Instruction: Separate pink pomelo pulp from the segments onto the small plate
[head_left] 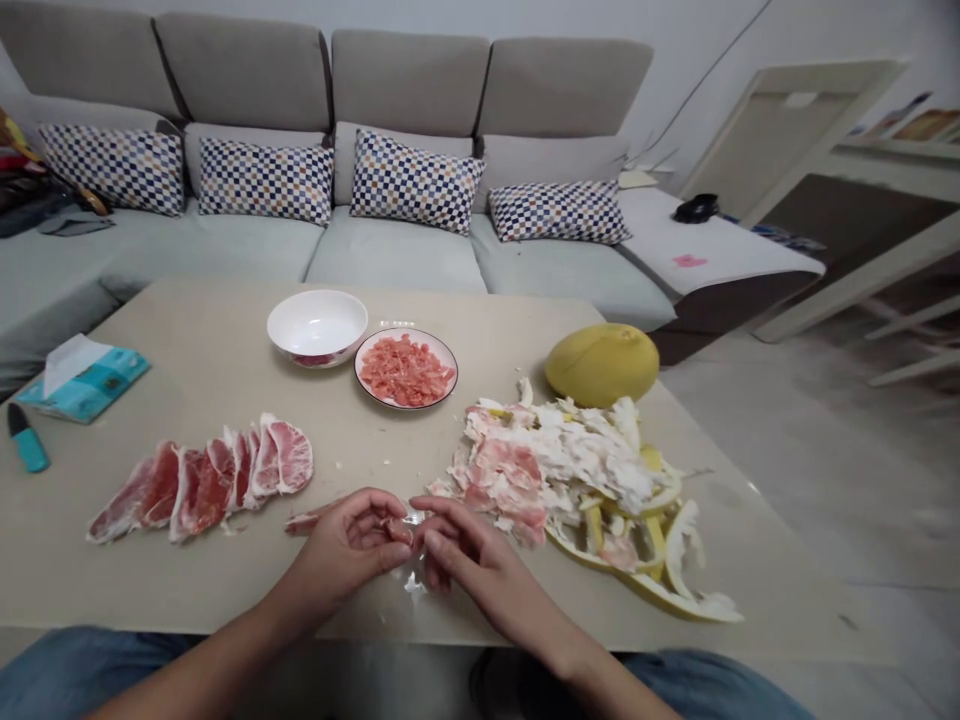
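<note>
My left hand (352,545) and my right hand (461,550) meet near the table's front edge, fingers curled and pinched on a pink pomelo segment (304,521) whose end sticks out to the left. A row of peeled pomelo segments (202,480) lies to the left of my hands. A heap of white pith and yellow peel (585,480) lies to the right. Behind my hands a plate of pink pomelo flesh (406,370) stands beside a white bowl (317,325). A whole yellow pomelo (602,363) rests at the back right.
The beige table (187,340) stands in front of a grey sofa (390,250) with checked cushions. A tissue pack (82,378) and a teal-and-black tool (28,438) lie at the table's left edge. Bare floor (825,450) lies to the right.
</note>
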